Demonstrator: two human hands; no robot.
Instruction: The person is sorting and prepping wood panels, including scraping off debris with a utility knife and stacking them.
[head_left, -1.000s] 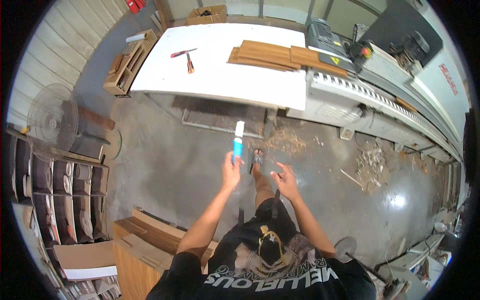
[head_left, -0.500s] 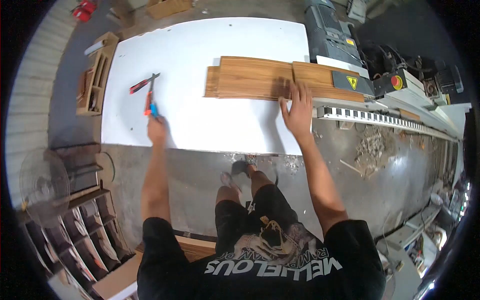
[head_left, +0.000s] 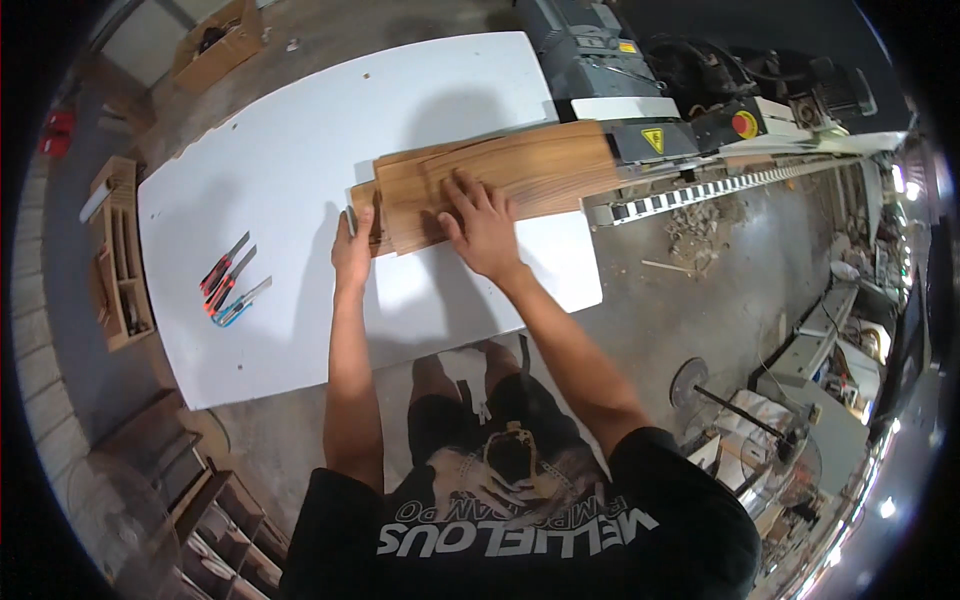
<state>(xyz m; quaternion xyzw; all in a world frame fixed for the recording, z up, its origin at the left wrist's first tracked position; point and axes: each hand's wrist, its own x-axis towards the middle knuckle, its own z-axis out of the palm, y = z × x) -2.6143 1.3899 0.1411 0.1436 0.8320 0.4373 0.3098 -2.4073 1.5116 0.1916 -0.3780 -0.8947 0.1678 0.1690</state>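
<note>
Several brown wood-grain planks (head_left: 530, 170) lie overlapped on the white table (head_left: 300, 130), their right end reaching the machine. My right hand (head_left: 485, 225) rests on the top plank with its fingers spread. Beside the planks' left end is my left hand (head_left: 352, 255), thumb and fingers close about something slim and grey that I cannot make out. To the left lie a red-and-black utility knife (head_left: 213, 275), a second red utility knife (head_left: 224, 288) and a blue-handled utility knife (head_left: 236, 311), with their blades pointing up and right.
A grey machine (head_left: 655, 142) with a yellow warning sign and a red button (head_left: 745, 124) stands at the right, a toothed white rail (head_left: 660, 203) beside it. A wooden rack (head_left: 122, 245) adjoins the table's left edge. One cardboard box (head_left: 218, 45) is at the far left.
My left hand has let go of the blue-handled knife, which now lies by the red ones, and moved right to the planks' end. The view has turned. My right hand remains on the planks.
</note>
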